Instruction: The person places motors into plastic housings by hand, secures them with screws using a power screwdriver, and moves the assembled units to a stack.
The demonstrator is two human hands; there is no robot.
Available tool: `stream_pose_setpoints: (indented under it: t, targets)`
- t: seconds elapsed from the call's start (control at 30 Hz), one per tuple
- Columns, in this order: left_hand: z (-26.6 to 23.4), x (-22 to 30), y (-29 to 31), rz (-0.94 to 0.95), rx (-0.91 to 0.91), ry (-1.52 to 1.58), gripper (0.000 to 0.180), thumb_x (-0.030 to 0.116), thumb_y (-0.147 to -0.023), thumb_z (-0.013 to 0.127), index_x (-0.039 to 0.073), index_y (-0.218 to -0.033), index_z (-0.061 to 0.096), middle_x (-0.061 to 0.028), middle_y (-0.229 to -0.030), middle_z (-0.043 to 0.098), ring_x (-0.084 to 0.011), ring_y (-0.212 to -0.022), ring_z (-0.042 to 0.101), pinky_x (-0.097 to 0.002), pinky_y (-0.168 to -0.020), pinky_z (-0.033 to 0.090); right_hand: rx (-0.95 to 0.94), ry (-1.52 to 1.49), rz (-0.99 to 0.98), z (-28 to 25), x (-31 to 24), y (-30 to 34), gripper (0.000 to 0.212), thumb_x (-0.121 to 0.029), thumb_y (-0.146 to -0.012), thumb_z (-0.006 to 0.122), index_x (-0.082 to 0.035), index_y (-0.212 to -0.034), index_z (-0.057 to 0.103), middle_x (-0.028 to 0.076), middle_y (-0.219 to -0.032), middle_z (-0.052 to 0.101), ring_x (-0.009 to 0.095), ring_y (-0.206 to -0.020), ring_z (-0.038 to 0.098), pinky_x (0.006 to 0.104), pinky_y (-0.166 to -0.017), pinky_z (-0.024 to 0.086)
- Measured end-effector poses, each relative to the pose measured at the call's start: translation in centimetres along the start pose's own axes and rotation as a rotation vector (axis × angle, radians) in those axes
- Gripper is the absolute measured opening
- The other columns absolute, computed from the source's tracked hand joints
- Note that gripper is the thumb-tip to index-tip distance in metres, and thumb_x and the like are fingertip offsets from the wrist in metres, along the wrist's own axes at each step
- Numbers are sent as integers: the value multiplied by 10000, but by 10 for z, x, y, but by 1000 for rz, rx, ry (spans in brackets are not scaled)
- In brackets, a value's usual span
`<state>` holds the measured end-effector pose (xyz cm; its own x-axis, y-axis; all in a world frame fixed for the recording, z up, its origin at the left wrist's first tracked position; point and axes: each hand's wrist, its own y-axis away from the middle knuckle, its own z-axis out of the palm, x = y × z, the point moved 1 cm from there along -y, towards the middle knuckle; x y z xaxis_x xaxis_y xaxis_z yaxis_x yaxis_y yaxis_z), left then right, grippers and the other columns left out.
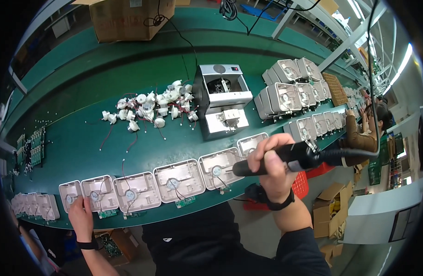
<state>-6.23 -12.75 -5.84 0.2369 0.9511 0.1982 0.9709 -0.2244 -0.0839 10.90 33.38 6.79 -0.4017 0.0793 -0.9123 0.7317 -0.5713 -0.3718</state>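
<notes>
You're in a factory assembly workshop: matching pale housings [193, 172] line the green bench [73, 156] between your left fingers [87, 206] and right fingers [266, 146], a co-worker [365, 138] beyond the latter.

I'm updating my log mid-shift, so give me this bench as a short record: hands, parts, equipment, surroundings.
Left hand: left hand at the pale housings toward the left of the front row; exact grip unclear
Right hand: right hand closed around a black corded tool
Loose parts: heap of white round parts with wires, left of the machine
Equipment: silver-and-black machine on the green table
Stock: stacked housings right of the machine
Background: cardboard box at the far side; brown-sleeved co-worker at right
</notes>
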Motion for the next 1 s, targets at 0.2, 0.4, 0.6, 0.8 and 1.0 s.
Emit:
stream_pose_setpoints:
  t: [0.2, 0.4, 0.6, 0.8, 1.0]
  targets:
    - [2, -1, -1, 23, 19, 30, 271, 193, -997, 562, -29, -841, 556, -239, -802, 611, -462, -772, 592, -522, -657, 445, -64, -2, -46, -4, 24, 16, 208, -92, -910, 610, -39, -1046, 462, 126, -857, 576, 171, -638, 537, 341, -626, 515]
    - [1, 0, 0, 20, 14, 22, 272, 192, -1000, 559, -31, -844, 557, -241, -807, 614, -463, -774, 594, -522, -660, 445, -43, 3, -42, -3, 33, 16, 202, -77, -911, 603, -37, -1044, 455, 124, -853, 575, 166, -637, 536, 343, -638, 517]
    - [2, -1, -2, 22, 22, 14, 276, 191, -1002, 559, -35, -843, 564, -242, -804, 616, -459, -767, 597, -520, -661, 446, -45, 83, -50, -2, 46, 13, 172, -46, -915, 587, -31, -1016, 449, 120, -841, 571, 159, -632, 539, 330, -629, 511]
    - [1, 1, 0, 26, 16, 13, 278, 190, -998, 564, -37, -838, 574, -240, -799, 619, -457, -762, 600, -518, -662, 449, -23, 130, -79, 5, 51, 15, 158, -31, -915, 581, -20, -1014, 459, 112, -818, 577, 150, -626, 553, 310, -609, 501]
    - [3, 7, -1, 23, 39, 34, 274, 189, -990, 574, -32, -829, 590, -241, -793, 625, -458, -755, 605, -519, -652, 452, -64, 174, -58, -4, 48, -6, 146, -24, -894, 601, -4, -999, 501, 97, -785, 587, 143, -618, 564, 302, -593, 498]
